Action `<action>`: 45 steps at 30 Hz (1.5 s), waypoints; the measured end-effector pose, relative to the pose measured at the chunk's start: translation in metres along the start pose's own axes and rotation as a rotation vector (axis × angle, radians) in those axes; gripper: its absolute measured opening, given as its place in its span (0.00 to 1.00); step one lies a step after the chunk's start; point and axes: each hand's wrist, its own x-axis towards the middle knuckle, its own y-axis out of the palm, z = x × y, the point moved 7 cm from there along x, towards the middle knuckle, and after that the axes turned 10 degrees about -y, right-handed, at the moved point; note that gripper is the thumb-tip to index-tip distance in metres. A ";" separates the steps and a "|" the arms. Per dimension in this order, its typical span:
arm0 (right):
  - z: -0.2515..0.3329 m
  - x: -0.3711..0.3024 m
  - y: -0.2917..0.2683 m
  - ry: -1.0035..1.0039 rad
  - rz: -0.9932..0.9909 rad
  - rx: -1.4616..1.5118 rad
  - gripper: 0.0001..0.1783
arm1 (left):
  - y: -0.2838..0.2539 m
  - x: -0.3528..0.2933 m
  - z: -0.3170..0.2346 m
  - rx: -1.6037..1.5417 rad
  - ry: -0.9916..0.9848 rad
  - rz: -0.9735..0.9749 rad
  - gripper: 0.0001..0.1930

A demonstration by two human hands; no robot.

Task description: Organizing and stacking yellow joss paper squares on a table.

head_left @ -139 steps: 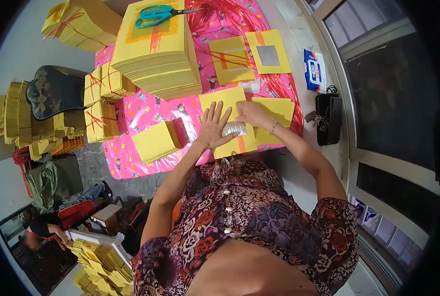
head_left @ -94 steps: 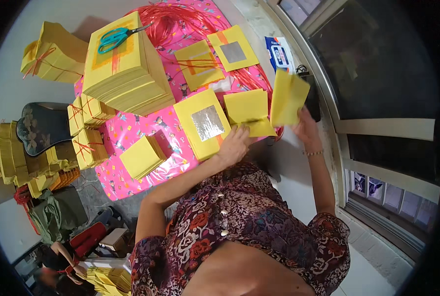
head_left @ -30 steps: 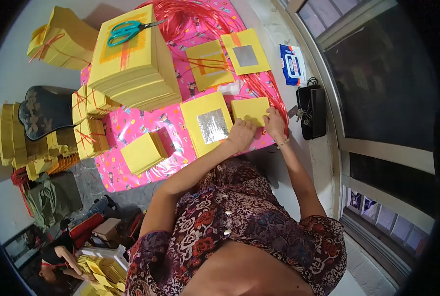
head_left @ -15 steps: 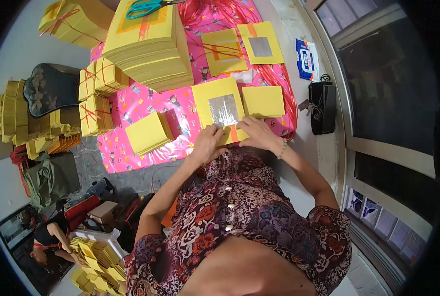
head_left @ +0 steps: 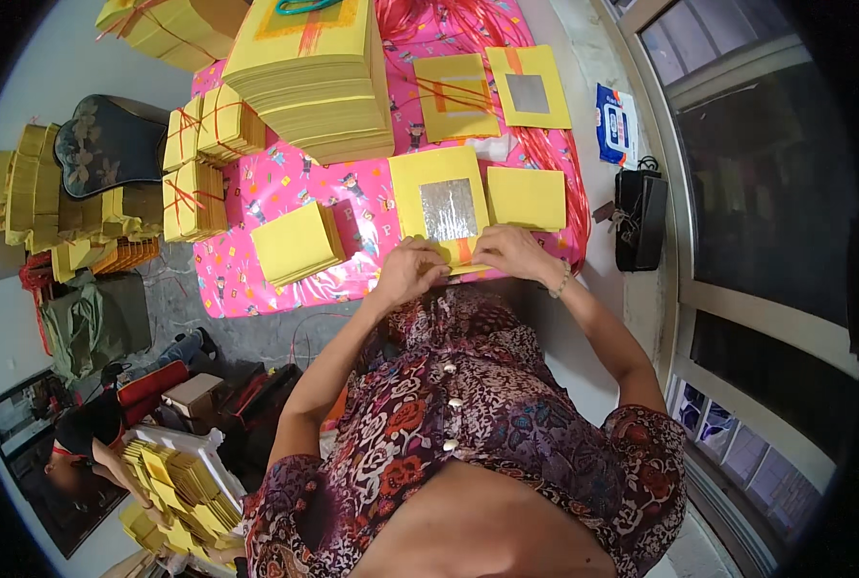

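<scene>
In front of me lies a yellow paper sheet [head_left: 412, 183] with a silver square [head_left: 449, 209] on its middle and an orange-red strip near its close edge. My left hand [head_left: 412, 268] is closed, fingertips pinching that close edge near its left corner. At the right part of the same edge, my right hand [head_left: 514, 252] has its fingers curled down on the paper, its thumb partly hidden. A smaller stack of plain yellow paper [head_left: 528, 198] sits just right of the sheet. Left of my hands is another yellow paper stack [head_left: 299, 246].
A tall yellow paper pile [head_left: 309, 106] carries teal-handled scissors [head_left: 304, 6]. Tied yellow bundles [head_left: 195, 202] stand at the table's left. Red plastic strings [head_left: 454, 19] run along the far right. A wipes pack [head_left: 618, 125] and black case [head_left: 638, 222] lie right. Another person [head_left: 92, 424] works lower left.
My fingers have drawn in from a more spread pose to a pinch along the sheet's close edge. The whole view has shifted slightly; the sheet stays in front of me.
</scene>
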 end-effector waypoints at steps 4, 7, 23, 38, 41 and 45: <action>-0.007 0.002 0.003 0.004 0.015 0.009 0.09 | 0.007 0.005 0.015 -0.132 -0.126 0.047 0.07; -0.010 0.003 0.005 0.046 0.024 0.074 0.09 | 0.011 0.005 0.021 -0.153 -0.174 0.071 0.08; 0.009 0.004 0.000 -0.005 0.046 -0.045 0.13 | 0.013 0.005 0.029 -0.123 -0.271 0.104 0.08; 0.005 0.035 -0.044 -0.033 0.022 -0.039 0.12 | -0.035 -0.016 -0.066 0.154 0.261 -0.325 0.18; -0.001 0.060 -0.065 0.079 -0.021 0.026 0.14 | -0.013 -0.012 -0.052 0.215 0.265 -0.179 0.24; -0.037 0.084 -0.071 0.027 -0.153 0.021 0.15 | -0.006 0.010 -0.040 0.281 0.178 -0.172 0.30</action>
